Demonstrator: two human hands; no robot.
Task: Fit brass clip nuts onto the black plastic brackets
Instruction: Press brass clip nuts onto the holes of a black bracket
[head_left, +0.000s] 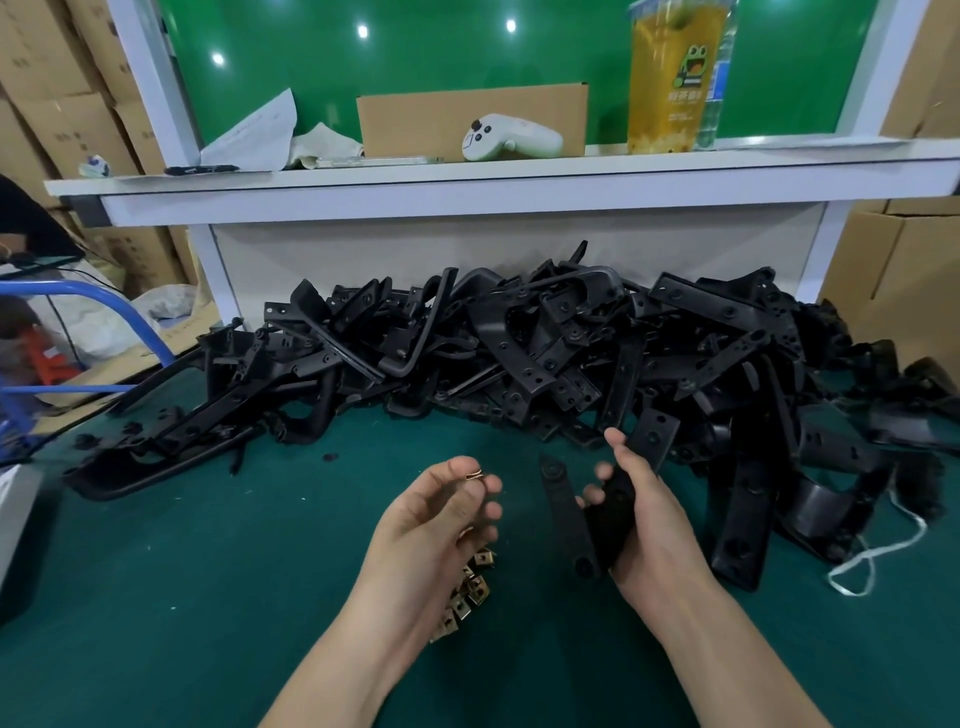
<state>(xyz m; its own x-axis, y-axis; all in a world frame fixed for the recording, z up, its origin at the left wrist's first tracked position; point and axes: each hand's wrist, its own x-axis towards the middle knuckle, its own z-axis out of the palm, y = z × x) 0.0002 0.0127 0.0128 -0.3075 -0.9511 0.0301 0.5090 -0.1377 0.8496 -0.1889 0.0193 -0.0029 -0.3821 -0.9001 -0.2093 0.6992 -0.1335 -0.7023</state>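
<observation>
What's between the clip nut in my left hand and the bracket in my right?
Nothing. In the head view, only bare green mat shows between the brass clip nut and the black bracket.

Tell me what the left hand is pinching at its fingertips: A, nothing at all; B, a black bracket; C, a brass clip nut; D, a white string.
C: the left hand pinches a small brass clip nut between thumb and fingertip, while the right hand is the one that grips the black bracket.
</observation>
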